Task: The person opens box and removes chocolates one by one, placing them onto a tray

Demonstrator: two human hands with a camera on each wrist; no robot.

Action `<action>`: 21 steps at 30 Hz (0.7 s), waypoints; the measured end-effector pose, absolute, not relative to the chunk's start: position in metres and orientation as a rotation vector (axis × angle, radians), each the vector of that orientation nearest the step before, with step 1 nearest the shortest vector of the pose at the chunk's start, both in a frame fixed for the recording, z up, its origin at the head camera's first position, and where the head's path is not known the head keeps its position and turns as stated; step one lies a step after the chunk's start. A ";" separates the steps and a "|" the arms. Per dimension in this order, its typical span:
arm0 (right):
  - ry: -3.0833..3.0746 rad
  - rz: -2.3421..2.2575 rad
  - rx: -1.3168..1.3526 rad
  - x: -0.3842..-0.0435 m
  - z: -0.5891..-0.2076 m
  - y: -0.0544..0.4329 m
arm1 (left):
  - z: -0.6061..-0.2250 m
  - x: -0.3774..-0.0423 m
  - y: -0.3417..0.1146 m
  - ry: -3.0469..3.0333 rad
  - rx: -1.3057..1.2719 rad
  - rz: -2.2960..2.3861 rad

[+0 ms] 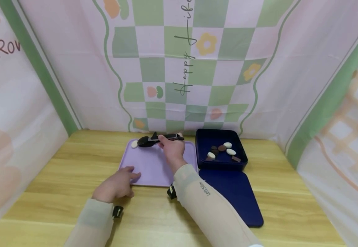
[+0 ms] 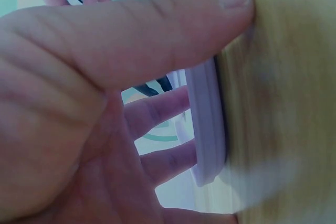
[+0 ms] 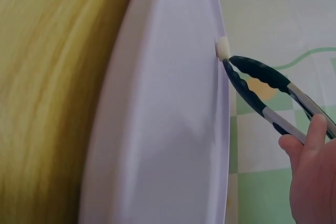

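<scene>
My right hand (image 1: 173, 151) grips a pair of black-and-silver tongs (image 3: 268, 111) over the far side of the lilac tray (image 1: 154, 168). Their black tips are at a white oval piece (image 1: 134, 144) in the tray's far left corner; in the right wrist view the piece (image 3: 223, 49) sits right at the tips, and whether they pinch it I cannot tell. My left hand (image 1: 115, 183) rests at the tray's near left corner with its fingers extended over the rim. The left wrist view shows its thumb (image 2: 157, 35) straight, outside the tray wall (image 2: 206, 114).
Right of the tray stands a dark blue box (image 1: 198, 151) holding several white and brown pieces. A flat dark blue lid (image 1: 237, 195) lies in front of it, partly under my right forearm. A printed cloth (image 1: 179, 68) hangs behind the wooden table (image 1: 58, 178).
</scene>
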State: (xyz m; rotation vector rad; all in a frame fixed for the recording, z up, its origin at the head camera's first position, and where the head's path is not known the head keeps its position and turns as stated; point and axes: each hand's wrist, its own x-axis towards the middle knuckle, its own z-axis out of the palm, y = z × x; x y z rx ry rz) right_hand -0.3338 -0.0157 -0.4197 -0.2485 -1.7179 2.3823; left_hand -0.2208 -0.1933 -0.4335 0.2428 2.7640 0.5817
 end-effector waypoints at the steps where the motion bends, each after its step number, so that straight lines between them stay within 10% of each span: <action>1: -1.718 2.375 -0.244 -0.334 -0.420 -0.016 | -0.433 -0.221 -0.193 2.768 0.251 0.579; 21: -1.561 2.454 -0.260 -0.331 -0.367 0.051 | -0.429 -0.215 -0.192 2.781 0.249 0.603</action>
